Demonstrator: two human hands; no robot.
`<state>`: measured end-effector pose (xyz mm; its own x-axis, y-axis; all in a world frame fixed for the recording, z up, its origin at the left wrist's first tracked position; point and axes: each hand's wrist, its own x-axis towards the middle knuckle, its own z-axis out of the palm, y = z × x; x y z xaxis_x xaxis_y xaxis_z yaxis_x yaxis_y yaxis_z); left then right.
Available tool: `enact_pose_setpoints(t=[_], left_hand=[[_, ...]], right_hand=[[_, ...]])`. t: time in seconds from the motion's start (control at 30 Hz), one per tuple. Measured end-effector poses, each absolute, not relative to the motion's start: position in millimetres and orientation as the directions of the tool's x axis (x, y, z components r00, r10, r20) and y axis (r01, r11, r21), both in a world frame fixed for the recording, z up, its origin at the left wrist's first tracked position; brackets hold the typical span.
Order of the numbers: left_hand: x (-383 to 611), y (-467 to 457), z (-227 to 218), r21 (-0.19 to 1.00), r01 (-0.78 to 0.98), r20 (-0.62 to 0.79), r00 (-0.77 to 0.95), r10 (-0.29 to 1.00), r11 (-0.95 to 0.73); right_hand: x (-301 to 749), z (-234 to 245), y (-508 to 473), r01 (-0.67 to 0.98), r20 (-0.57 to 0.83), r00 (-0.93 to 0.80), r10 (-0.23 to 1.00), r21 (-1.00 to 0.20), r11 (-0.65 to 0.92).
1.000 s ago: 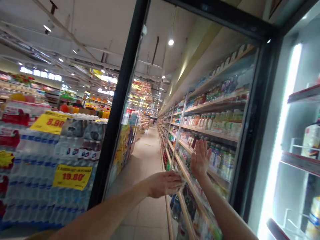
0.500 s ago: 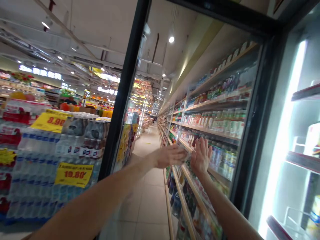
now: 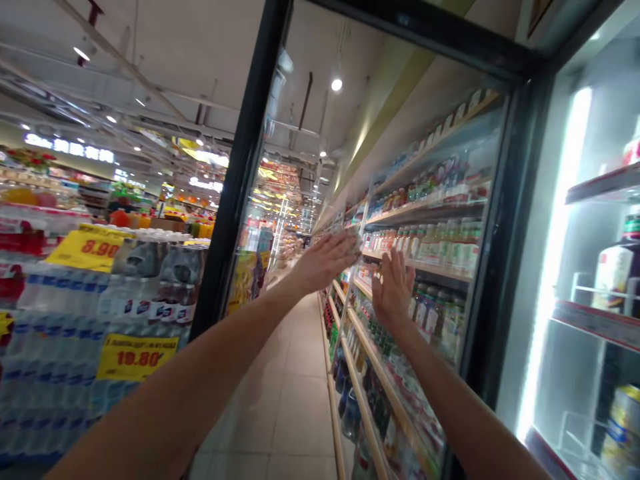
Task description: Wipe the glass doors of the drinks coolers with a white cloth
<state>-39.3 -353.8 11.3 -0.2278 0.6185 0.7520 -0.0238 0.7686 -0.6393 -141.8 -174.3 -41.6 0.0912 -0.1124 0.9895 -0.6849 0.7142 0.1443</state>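
Note:
The glass door (image 3: 295, 347) of a lit display cooler stands open before me, framed in black. My left hand (image 3: 325, 261) reaches to the glass with its fingers stretched flat over a pale, blurred cloth (image 3: 356, 241), which shows only at the fingertips. To its right, my right hand (image 3: 393, 290) is held up with fingers spread and nothing in it, its palm at the glass. Whether that palm presses on the pane I cannot tell.
Shelves of bottled drinks (image 3: 435, 243) and a tiled aisle (image 3: 280, 400) show in the door pane. Stacked water packs (image 3: 60, 347) with yellow price signs (image 3: 137, 357) stand left. At right are the cooler's shelves (image 3: 595, 323) with bottles and cans, beside a bright light strip (image 3: 555, 267).
My left hand has moved up across the glass and slightly left with the cloth. My right hand is a little higher in view, fingers still spread. The view has shifted slightly right.

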Motion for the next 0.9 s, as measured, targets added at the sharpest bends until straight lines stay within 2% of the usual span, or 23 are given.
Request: enact_pose_setpoints(t=[0.13, 0.23, 0.3, 0.33, 0.4, 0.43, 0.47, 0.53, 0.57, 0.6, 0.63, 0.7, 0.73, 0.77, 0.87, 0.9], left_hand=[[-15.3, -397.6, 44.6, -0.269, -0.134, 0.963, -0.022, 0.269, 0.954], [-2.2, -419.0, 36.9, 0.001, -0.138, 0.978, 0.208, 0.028, 0.990], [-4.9, -410.8, 20.7, 0.062, -0.131, 0.960, 0.280, -0.023, 0.989], [-9.8, -400.0, 11.8, 0.048, -0.134, 0.960, 0.280, -0.009, 0.990], [-22.6, -372.7, -3.7, -0.104, -0.146, 0.974, 0.186, 0.131, 0.984], [-28.1, -360.5, -9.1, -0.227, -0.141, 0.965, 0.099, 0.242, 0.964], [-31.5, -352.2, -12.4, -0.414, -0.117, 0.910, -0.034, 0.413, 0.903], [-29.1, -351.8, -13.3, -0.623, -0.055, 0.773, -0.197, 0.603, 0.780], [-23.6, -359.3, -12.1, -0.643, -0.051, 0.754, -0.219, 0.620, 0.764], [-16.2, -370.3, -11.0, -0.597, -0.078, 0.794, -0.194, 0.576, 0.798], [-8.3, -382.4, -11.4, -0.504, -0.120, 0.861, -0.141, 0.488, 0.855], [4.8, -401.5, -20.8, -0.209, -0.180, 0.975, 0.039, 0.220, 0.961], [8.4, -405.6, -30.7, -0.145, -0.178, 0.985, 0.072, 0.160, 0.973], [10.1, -406.0, -43.6, -0.160, -0.167, 0.983, 0.064, 0.172, 0.973], [8.1, -398.2, -83.3, -0.536, -0.052, 0.833, -0.197, 0.517, 0.843], [7.6, -398.2, -91.2, -0.616, -0.013, 0.765, -0.245, 0.595, 0.787]], right_hand=[[-139.4, -12.1, -189.5, -0.674, 0.988, 0.067, -0.140, 0.148, 0.724], [-139.3, -12.6, -192.3, -0.674, 0.989, 0.077, -0.125, 0.144, 0.724], [-139.5, -16.5, -191.1, -0.681, 0.989, 0.089, -0.114, 0.144, 0.718], [-140.0, -18.0, -190.1, -0.685, 0.990, 0.098, -0.106, 0.144, 0.715], [-141.7, -19.5, -188.2, -0.690, 0.988, 0.122, -0.091, 0.150, 0.708], [-142.9, -19.5, -187.4, -0.691, 0.987, 0.133, -0.088, 0.156, 0.706], [-144.0, -19.3, -186.9, -0.691, 0.986, 0.142, -0.088, 0.162, 0.704], [-145.5, -18.7, -186.6, -0.693, 0.985, 0.150, -0.088, 0.168, 0.701], [-145.6, -18.5, -186.9, -0.695, 0.985, 0.149, -0.088, 0.168, 0.699], [-145.4, -18.4, -187.4, -0.696, 0.986, 0.145, -0.086, 0.164, 0.699], [-145.0, -18.4, -188.1, -0.696, 0.986, 0.143, -0.082, 0.159, 0.700], [-143.8, -18.4, -189.6, -0.693, 0.987, 0.139, -0.075, 0.151, 0.705], [-143.4, -18.5, -190.2, -0.691, 0.988, 0.134, -0.074, 0.146, 0.708], [-143.3, -18.5, -190.7, -0.689, 0.989, 0.127, -0.070, 0.139, 0.711], [-144.6, -18.9, -190.6, -0.684, 0.990, 0.120, -0.075, 0.137, 0.717], [-145.3, -19.1, -190.4, -0.683, 0.989, 0.123, -0.080, 0.143, 0.716]])
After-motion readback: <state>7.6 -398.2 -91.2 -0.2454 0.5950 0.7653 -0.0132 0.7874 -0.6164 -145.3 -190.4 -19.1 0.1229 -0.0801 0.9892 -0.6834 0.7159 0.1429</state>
